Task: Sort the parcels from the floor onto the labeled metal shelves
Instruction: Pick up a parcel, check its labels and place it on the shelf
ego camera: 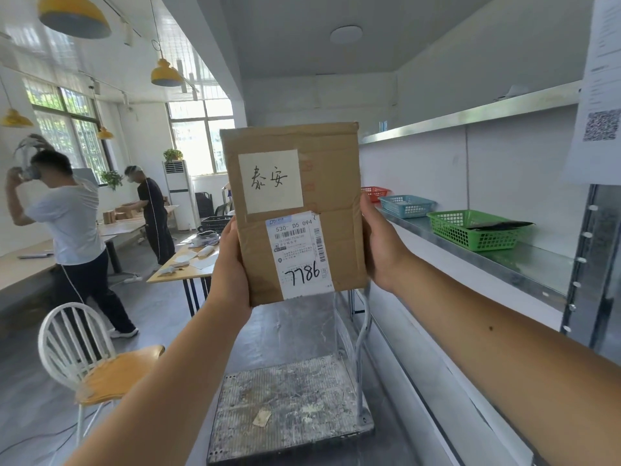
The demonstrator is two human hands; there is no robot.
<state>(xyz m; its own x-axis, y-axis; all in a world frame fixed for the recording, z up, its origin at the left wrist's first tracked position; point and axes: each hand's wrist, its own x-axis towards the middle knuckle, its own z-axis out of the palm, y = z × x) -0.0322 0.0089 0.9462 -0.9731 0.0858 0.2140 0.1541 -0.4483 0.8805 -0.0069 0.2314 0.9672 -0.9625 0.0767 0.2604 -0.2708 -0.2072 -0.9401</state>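
I hold a flat brown cardboard parcel point(336, 183) upright in front of me at chest height. It carries a white handwritten note and a shipping label marked 7786. My left hand point(232, 267) grips its lower left edge, and my right hand point(379, 243) grips its right edge. The metal shelf point(524, 260) runs along the wall on my right, with an upper shelf point(470, 116) above it. On the shelf stand a green basket point(470, 230), a blue basket point(406, 206) and a red basket point(375, 192).
A metal platform trolley point(289, 408) stands on the floor directly below the parcel. A white chair with an orange seat point(100, 364) is at the lower left. Two people work at tables point(188, 264) further left. A paper notice with a QR code point(601, 95) hangs at the right.
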